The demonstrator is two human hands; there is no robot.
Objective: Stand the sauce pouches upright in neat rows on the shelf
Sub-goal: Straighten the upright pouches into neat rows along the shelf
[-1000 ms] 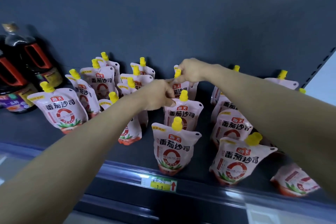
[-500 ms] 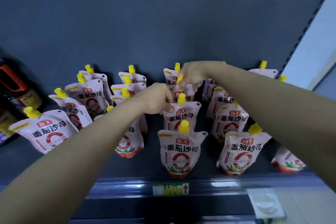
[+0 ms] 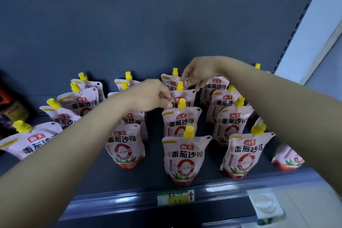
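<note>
On the dark grey metal shelf (image 3: 153,177) stand many pink-white plastic sauce pouches with yellow screw caps (image 3: 182,159), in rows from front to back. Both hands reach to the middle row. The left hand (image 3: 153,96) is curled, and its fingertips pinch the top edge of the third pouch from the front (image 3: 187,96), just beside the yellow cap. The right hand (image 3: 198,74) hangs over the same pouch with the fingers bent down; they touch its upper right corner. This pouch stands upright between the others. At the far right one pouch (image 3: 286,157) leans sideways. A green-white price label (image 3: 175,197) sits on the shelf's front rail.
</note>
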